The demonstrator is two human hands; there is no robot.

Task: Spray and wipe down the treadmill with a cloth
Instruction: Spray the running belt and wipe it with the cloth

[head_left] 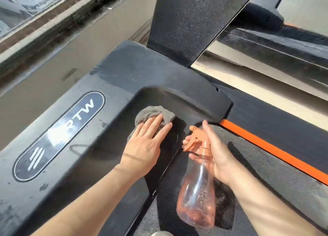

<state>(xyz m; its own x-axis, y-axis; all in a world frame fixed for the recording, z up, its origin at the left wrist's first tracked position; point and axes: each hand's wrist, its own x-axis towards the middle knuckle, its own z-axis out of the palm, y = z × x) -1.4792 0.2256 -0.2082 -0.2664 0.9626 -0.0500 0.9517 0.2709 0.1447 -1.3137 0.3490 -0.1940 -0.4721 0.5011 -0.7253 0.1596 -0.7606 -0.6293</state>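
Pressing one grey cloth (pixel 152 113) flat on the black front cover of the treadmill (pixel 124 76), the left hand (pixel 147 143) keeps straight fingers, while the right hand (pixel 219 156) grips one orange-topped spray bottle (pixel 197 196) above the belt (pixel 269 168).

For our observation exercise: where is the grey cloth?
In the head view, left of centre: the grey cloth lies on the treadmill's black cover, pressed under the left hand, left of the spray bottle.
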